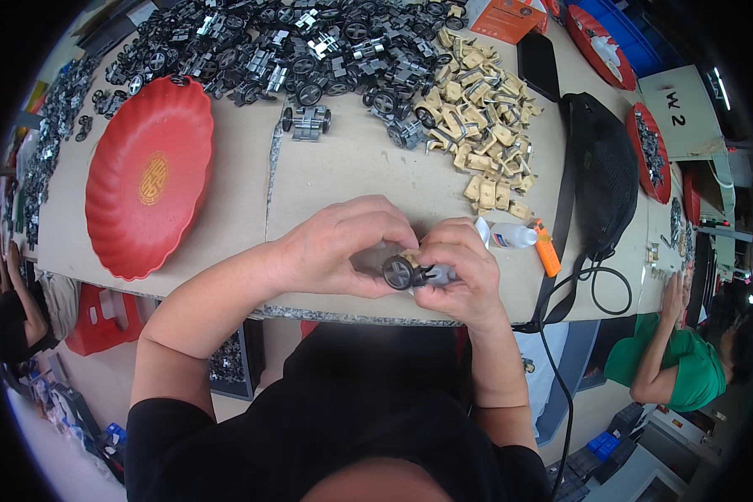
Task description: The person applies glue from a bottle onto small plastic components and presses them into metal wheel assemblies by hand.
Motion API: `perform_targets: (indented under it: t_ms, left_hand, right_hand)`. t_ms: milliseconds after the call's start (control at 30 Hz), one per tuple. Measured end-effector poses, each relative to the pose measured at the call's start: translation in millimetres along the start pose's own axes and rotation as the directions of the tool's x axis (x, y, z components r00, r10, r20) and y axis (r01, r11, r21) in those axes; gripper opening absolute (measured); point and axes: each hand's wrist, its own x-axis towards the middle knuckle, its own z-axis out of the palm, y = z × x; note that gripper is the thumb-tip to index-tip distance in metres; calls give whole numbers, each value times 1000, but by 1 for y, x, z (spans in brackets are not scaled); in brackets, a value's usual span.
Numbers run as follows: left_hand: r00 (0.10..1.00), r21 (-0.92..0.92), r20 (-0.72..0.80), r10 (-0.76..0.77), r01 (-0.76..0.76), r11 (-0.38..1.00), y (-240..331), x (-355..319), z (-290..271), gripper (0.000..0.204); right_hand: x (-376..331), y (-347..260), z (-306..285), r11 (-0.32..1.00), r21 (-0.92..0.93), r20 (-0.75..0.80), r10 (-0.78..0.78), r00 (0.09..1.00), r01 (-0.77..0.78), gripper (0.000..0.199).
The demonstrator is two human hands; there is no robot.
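Both my hands meet over the table's front edge around a small toy-car chassis, its black spoked wheel (398, 272) turned up toward me. My left hand (343, 243) has thumb and fingers closed around its left side. My right hand (464, 272) pinches its right side, and a smooth grey piece (440, 275) shows between those fingers. What the grey piece belongs to is hidden. Beyond my hands lies a pile of tan plastic parts with metal bits (485, 125). A single wheeled chassis (308, 122) sits apart from the big heap of similar chassis (284, 50).
A red scalloped tray (117, 192) stands at the left. Right of my hands are a small white bottle (513, 236), an orange tool (547, 249), a black mesh bag (604, 176) with a strap and a cord. A black phone (538, 67) lies farther back. A co-worker in green (673, 364) sits at right.
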Motion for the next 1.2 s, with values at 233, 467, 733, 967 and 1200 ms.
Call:
perform_targets:
  t_ms: [233,467,733,967,1200]
  left_hand:
    - [999,-32,30,33,-32,999,-6,-5,-1,34]
    - [994,101,-12,111,-109,989,-8,-5,-1,33]
    - [999,7,-17,33,-33,999,-4,-6,2,27]
    - [999,-51,-26,-31,30,998,-2,-7,5,25]
    - [998,-53,-16,-68,67,996,-3,-10,6,24]
  right_hand:
    - [1,0,3,988,153,-47,16,999,-8,28]
    - [2,-5,-3,1000,-10,-11,8,1000,-8,29]
    - [1,-4,-4,996,73,31,55,998,-57,29]
    - [2,-5,-4,981,174,50,81,995,-88,27]
    - [1,-4,-2,976,193,69,84,994,-96,27]
